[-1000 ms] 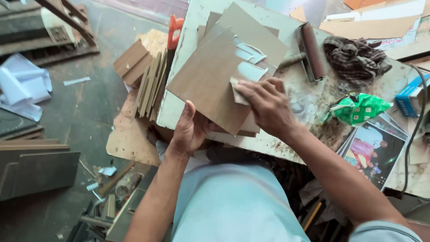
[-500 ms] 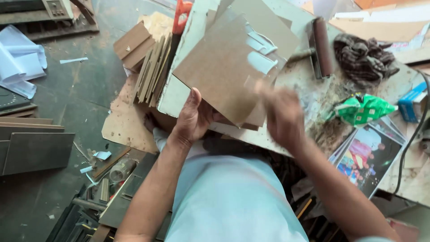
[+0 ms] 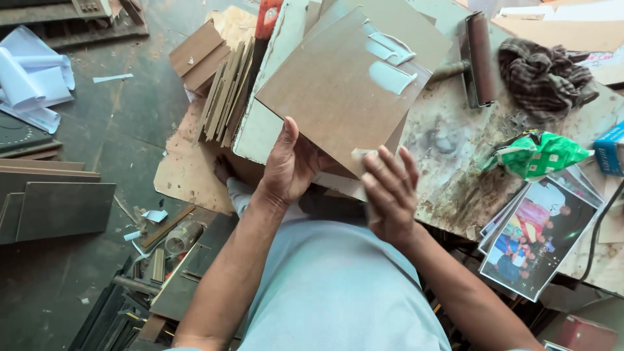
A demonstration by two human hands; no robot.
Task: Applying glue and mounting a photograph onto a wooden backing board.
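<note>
My left hand [image 3: 292, 166] grips the near edge of a square brown board [image 3: 338, 91], thumb on top, and holds it tilted above the workbench. White glue [image 3: 390, 65] lies in streaks and a blob near the board's far corner. At the board's near corner, my right hand [image 3: 390, 195] has its fingers stretched over a small pale card [image 3: 359, 156] that it holds against the edge. More brown boards lie stacked under the held one.
A hand roller [image 3: 481, 58] and a crumpled checked cloth [image 3: 546, 68] lie on the stained bench [image 3: 448, 169]. A green bag [image 3: 536, 156], a stack of photo prints [image 3: 539, 234] and a blue box [image 3: 611, 149] are at right. Board offcuts [image 3: 224, 91] stand left; dark panels [image 3: 52, 201] lie on the floor.
My right hand slid off the board's glued face and down to its near corner. The view has shifted a little; my left hand keeps its grip.
</note>
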